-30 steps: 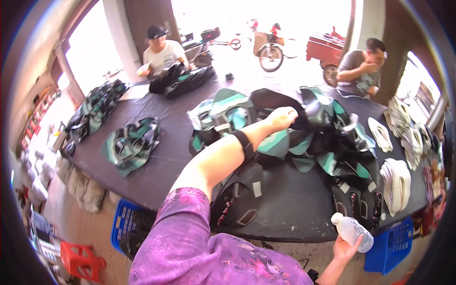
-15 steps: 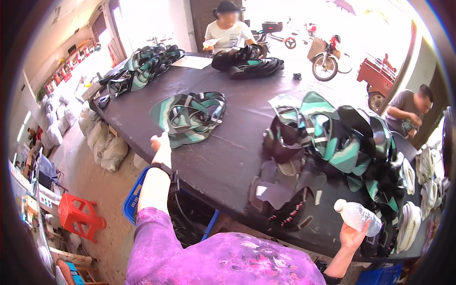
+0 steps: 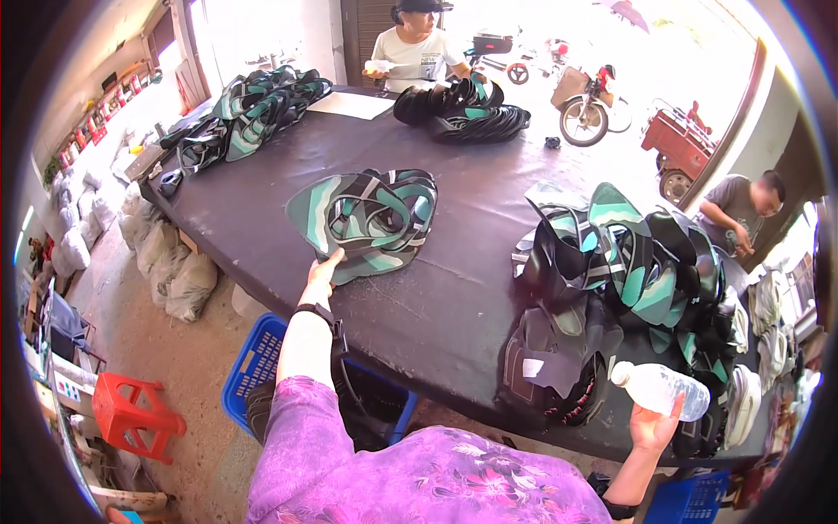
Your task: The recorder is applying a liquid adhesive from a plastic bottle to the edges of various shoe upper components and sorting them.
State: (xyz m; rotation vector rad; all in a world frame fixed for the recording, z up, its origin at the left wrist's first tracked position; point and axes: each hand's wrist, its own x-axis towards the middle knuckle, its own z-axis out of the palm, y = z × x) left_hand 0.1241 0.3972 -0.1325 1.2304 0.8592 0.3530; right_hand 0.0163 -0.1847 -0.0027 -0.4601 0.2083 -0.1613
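Note:
My left hand point(image 3: 324, 270) reaches to the near edge of a loose stack of green, black and white shoe uppers point(image 3: 358, 240) on the table, its fingers closed at the rim of one piece. My right hand point(image 3: 653, 428) is wrapped round a clear plastic bottle point(image 3: 672, 390). The bottle is tilted almost flat, its white cap end toward the left. Beside it, a larger heap of green and black shoe uppers point(image 3: 633, 253) lies on the right of the table, with dark grey pieces point(image 3: 546, 349) at its near end.
The dark-covered table point(image 3: 454, 279) bears more uppers at the far left point(image 3: 262, 113) and a black stack point(image 3: 480, 122) at the far side. A blue basket point(image 3: 253, 367) stands below its near edge, a red stool point(image 3: 140, 415) to the left. Two people work at the far side and right.
My left hand has moved right and come to the edge of the near stack of shoe uppers. The right hand keeps hold of the bottle, which is now tilted flatter. The view has shifted slightly.

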